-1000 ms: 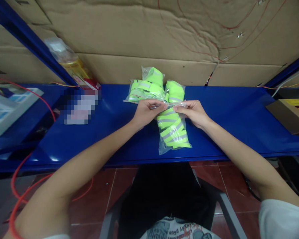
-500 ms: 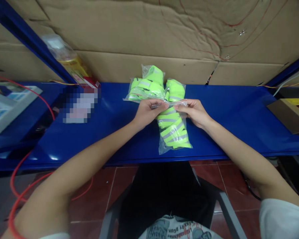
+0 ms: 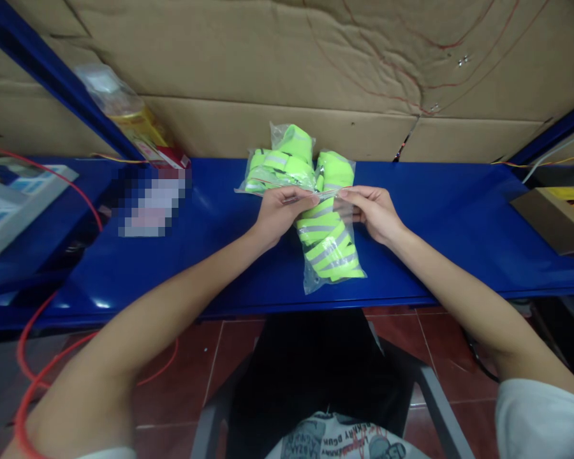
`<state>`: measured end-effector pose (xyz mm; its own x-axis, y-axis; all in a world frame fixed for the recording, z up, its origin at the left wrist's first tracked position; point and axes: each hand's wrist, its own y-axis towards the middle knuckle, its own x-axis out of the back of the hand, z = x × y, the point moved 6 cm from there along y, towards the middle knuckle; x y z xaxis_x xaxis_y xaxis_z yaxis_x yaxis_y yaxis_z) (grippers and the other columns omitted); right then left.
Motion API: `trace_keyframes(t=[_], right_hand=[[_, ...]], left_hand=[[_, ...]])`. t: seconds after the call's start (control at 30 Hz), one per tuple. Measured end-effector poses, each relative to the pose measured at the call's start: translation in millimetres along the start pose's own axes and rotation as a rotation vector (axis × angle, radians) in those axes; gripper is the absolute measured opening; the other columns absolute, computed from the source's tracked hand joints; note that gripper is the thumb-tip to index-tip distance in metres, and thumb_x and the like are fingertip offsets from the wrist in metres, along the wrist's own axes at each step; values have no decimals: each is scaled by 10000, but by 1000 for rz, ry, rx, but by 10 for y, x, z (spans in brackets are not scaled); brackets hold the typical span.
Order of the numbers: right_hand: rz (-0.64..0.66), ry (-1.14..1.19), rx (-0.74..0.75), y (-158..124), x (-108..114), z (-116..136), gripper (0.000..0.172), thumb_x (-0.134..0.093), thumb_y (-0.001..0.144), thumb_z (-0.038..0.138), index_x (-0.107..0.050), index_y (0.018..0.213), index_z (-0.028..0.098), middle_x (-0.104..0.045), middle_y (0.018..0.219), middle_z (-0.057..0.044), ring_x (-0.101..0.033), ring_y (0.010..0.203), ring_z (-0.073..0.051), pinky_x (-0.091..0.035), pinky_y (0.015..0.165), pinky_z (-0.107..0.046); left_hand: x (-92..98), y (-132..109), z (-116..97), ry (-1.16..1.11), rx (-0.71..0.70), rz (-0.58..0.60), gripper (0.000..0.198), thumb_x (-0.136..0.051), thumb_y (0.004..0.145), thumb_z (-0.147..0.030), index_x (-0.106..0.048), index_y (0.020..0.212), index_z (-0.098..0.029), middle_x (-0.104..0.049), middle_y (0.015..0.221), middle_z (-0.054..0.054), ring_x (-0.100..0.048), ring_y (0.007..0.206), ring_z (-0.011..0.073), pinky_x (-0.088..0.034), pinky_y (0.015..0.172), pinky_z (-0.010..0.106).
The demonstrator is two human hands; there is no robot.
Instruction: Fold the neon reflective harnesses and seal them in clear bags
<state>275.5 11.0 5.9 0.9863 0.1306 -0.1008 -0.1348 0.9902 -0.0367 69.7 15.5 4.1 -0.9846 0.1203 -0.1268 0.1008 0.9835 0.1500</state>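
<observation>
A clear plastic bag (image 3: 330, 245) with a folded neon-yellow and grey strap inside hangs down toward me over the blue table. At its upper edge, my left hand (image 3: 283, 210) pinches the left part of the plastic between thumb and fingers. The right part of that same edge is pinched by my right hand (image 3: 370, 209). Just beyond my hands lie other bagged neon-yellow straps, one group (image 3: 282, 166) at the left and one bag (image 3: 335, 169) at the right.
On the blue table (image 3: 220, 255), a bottle with a yellow label (image 3: 134, 124) leans at the back left. A white tray (image 3: 33, 204) is at the far left, an open cardboard box (image 3: 550, 220) at the right. Cardboard (image 3: 268, 64) stands behind.
The right hand's thumb and fingers have shifted slightly up and left along the bag's edge. The held bag's lower end has swung a little to the left.
</observation>
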Motion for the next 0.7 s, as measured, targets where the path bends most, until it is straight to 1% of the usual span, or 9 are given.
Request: trace_keyframes(t=[0.07, 0.13, 0.23, 0.33, 0.47, 0.57, 0.7], right_hand=[[7, -3, 14, -1, 6, 6, 377, -1004, 687, 531, -885, 915, 256, -859, 964, -67, -794, 763, -173, -665, 649, -279], [19, -8, 42, -2, 13, 17, 374, -1014, 674, 519, -888, 903, 251, -859, 965, -70, -807, 788, -185, -676, 663, -290], [39, -16, 82, -3, 22, 33, 377, -1023, 663, 510, -896, 898, 245, -858, 943, -72, -822, 825, -199, -683, 680, -287], [45, -28, 96, -5, 17, 39, 373, -1023, 664, 506, -900, 896, 242, -859, 926, -66, -817, 795, -184, -678, 655, -260], [22, 10, 48, -4, -5, 18, 376, -1020, 674, 509, -894, 890, 229, -857, 902, -61, -792, 704, -147, -654, 585, -212], [-12, 65, -7, 0, -1, -11, 392, -1031, 645, 485, -882, 883, 212, -852, 869, -71, -804, 698, -166, -676, 605, -235], [-38, 67, -2, 3, 21, -13, 389, -1029, 628, 461, -868, 880, 212, -852, 876, -72, -821, 726, -192, -690, 628, -265]], left_hand=[[7, 2, 5, 15, 18, 0, 255, -981, 671, -376, -804, 722, -199, -806, 857, 30, -686, 765, 142, -566, 748, 278], [11, 12, 23, 37, 32, 17, 275, -984, 679, -395, -803, 733, -195, -797, 850, 28, -680, 765, 141, -555, 739, 273], [1, 29, 69, 54, 43, 60, 341, -995, 693, -479, -849, 815, -196, -824, 955, 51, -710, 844, 155, -564, 788, 275], [-14, 36, 102, 63, 25, 80, 372, -995, 695, -524, -878, 852, -208, -839, 1013, 65, -727, 901, 171, -574, 825, 285], [-1, 35, 91, 41, -40, 40, 326, -1009, 687, -489, -882, 832, -226, -844, 968, 54, -730, 882, 173, -583, 842, 300], [19, 38, 82, 45, -60, 14, 318, -1011, 682, -479, -885, 837, -231, -846, 949, 52, -737, 872, 177, -592, 846, 310], [30, 43, 81, 60, -51, 9, 349, -1007, 672, -505, -881, 833, -222, -853, 984, 68, -756, 900, 200, -607, 845, 328]])
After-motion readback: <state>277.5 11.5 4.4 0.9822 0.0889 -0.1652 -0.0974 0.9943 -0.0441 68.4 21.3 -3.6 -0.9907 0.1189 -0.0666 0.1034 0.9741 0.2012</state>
